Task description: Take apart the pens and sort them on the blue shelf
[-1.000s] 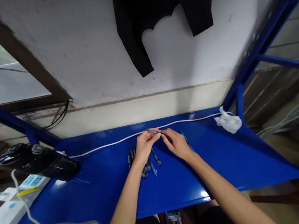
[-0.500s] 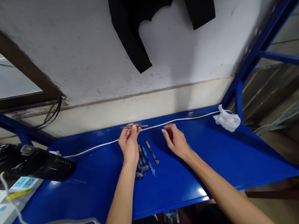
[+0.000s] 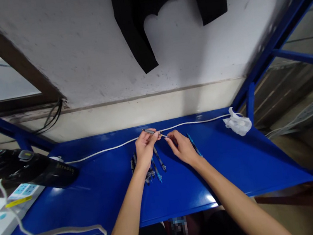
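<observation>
A slim dark pen (image 3: 148, 131) is pinched between the thumb and fingers of my left hand (image 3: 146, 145), above the back of the blue table. The fingers of my right hand (image 3: 180, 145) close on the light, thin tip end of the same pen, just to the right. Several dark and blue pens (image 3: 156, 170) lie side by side on the table under and beside my left wrist, partly hidden by it. Another blue pen (image 3: 194, 144) lies just right of my right hand.
A black bottle (image 3: 41, 172) lies tilted at the left by a white power strip (image 3: 16, 205) with looping cable. A white cable (image 3: 103, 152) runs along the back of the blue table (image 3: 240, 167). Crumpled white tissue (image 3: 238, 123) sits at the back right.
My left hand has moved right with the pen, whose tip now points towards my right hand. My right hand has closed on that end. More pens show left of my left wrist.
</observation>
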The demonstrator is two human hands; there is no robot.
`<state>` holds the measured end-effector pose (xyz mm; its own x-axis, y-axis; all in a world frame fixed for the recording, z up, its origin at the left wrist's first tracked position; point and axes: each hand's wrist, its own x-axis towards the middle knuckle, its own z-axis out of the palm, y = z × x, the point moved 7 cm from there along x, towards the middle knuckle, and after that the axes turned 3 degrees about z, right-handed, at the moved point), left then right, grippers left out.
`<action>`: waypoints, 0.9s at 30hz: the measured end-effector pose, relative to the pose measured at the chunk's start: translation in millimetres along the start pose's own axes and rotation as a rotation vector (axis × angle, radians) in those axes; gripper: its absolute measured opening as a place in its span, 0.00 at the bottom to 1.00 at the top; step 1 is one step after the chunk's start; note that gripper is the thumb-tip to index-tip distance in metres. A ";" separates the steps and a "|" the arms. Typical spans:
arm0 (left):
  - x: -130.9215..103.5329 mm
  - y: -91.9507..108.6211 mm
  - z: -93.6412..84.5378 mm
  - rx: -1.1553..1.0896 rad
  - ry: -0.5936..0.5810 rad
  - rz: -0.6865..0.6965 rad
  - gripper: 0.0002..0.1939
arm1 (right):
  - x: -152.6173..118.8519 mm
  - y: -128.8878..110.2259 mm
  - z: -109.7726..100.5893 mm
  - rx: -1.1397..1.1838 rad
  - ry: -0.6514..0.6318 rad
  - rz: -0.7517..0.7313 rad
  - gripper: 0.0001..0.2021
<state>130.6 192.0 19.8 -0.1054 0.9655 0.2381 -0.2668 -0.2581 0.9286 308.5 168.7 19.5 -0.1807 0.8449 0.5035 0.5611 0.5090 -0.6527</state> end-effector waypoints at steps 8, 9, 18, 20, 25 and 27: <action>-4.5 2.2 9.9 0.023 -0.075 -0.024 0.16 | 0.2 0.9 4.5 0.045 -0.034 0.002 0.10; -5.8 1.6 12.7 0.028 -0.095 -0.022 0.16 | 0.1 1.8 5.4 0.066 -0.040 0.006 0.09; -9.5 0.1 17.9 0.101 -0.130 -0.037 0.11 | 0.3 4.5 3.3 0.146 0.021 -0.016 0.07; -9.2 0.3 16.1 0.109 -0.128 -0.043 0.12 | 0.3 3.4 3.2 0.159 0.013 -0.022 0.07; -9.1 -1.9 13.1 0.107 -0.112 -0.073 0.14 | 0.2 1.7 3.5 0.167 -0.033 -0.038 0.08; -9.2 -2.6 12.8 0.105 -0.104 -0.084 0.15 | 0.4 1.2 5.1 0.175 -0.059 -0.047 0.08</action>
<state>144.5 184.3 18.8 0.0146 0.9833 0.1813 -0.1687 -0.1763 0.9698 305.1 170.5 16.0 -0.2531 0.8250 0.5052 0.4030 0.5647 -0.7202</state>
